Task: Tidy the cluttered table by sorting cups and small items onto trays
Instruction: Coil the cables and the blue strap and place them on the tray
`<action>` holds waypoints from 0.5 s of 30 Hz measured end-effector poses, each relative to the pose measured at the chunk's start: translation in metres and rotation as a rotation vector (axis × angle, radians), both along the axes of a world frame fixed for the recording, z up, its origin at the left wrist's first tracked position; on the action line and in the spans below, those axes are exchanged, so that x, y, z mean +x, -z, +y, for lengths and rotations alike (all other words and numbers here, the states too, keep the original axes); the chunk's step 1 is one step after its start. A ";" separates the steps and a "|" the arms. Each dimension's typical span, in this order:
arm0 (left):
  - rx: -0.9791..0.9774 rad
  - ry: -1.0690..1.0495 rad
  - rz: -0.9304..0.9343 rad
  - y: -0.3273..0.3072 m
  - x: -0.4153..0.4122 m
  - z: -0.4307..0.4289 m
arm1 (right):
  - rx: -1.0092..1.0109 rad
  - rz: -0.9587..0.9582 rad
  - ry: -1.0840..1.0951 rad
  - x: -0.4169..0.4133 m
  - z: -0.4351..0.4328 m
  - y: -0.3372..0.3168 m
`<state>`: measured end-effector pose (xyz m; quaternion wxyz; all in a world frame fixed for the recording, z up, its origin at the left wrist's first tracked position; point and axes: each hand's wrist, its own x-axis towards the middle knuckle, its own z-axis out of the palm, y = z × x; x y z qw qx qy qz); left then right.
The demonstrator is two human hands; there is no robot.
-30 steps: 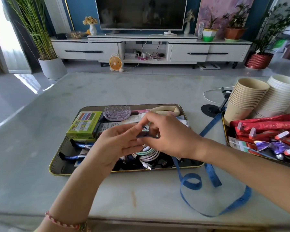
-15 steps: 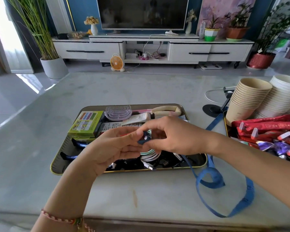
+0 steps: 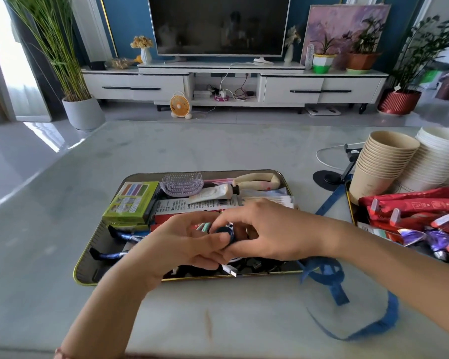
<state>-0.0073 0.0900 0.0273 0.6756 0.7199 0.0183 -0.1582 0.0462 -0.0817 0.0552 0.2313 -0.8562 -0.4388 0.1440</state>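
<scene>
A gold-rimmed tray (image 3: pixel 88 257) in front of me holds a green box (image 3: pixel 131 200), a purple brush (image 3: pixel 183 183), a tube, leaflets and coiled cables. Above its near half, my left hand (image 3: pixel 182 244) and my right hand (image 3: pixel 275 230) meet and both pinch a small rolled-up coil of blue tape measure (image 3: pixel 227 233). The loose blue tape (image 3: pixel 347 314) trails from the hands across the table at the right. A second tray (image 3: pixel 349 203) at the right holds stacked tan paper cups (image 3: pixel 381 164), white cups (image 3: pixel 436 156) and red sachets (image 3: pixel 410 206).
A black round stand base with a white cable (image 3: pixel 327 177) sits between the trays. The marble table (image 3: pixel 166 146) extends far ahead and to the left. Beyond it stand a TV cabinet, plants and a small orange fan on the floor.
The hands have wound more of the blue tape into a coil. The loose loop on the table has shrunk and shifted right. Both hands stay over the tray's near half.
</scene>
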 end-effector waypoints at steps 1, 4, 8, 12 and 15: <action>0.003 0.050 0.006 -0.001 -0.001 0.004 | 0.000 0.019 -0.025 -0.002 0.001 -0.002; -0.005 0.008 -0.034 -0.002 0.002 0.008 | 0.053 0.020 0.001 -0.004 0.003 -0.005; -0.201 -0.205 -0.066 0.001 0.003 -0.002 | 0.156 -0.095 0.167 -0.003 0.008 0.003; -0.194 -0.197 -0.085 0.008 0.001 -0.016 | 0.122 -0.269 0.234 -0.006 0.012 0.013; -0.121 -0.133 -0.046 0.008 0.003 -0.010 | 0.072 -0.168 0.160 -0.003 0.008 0.010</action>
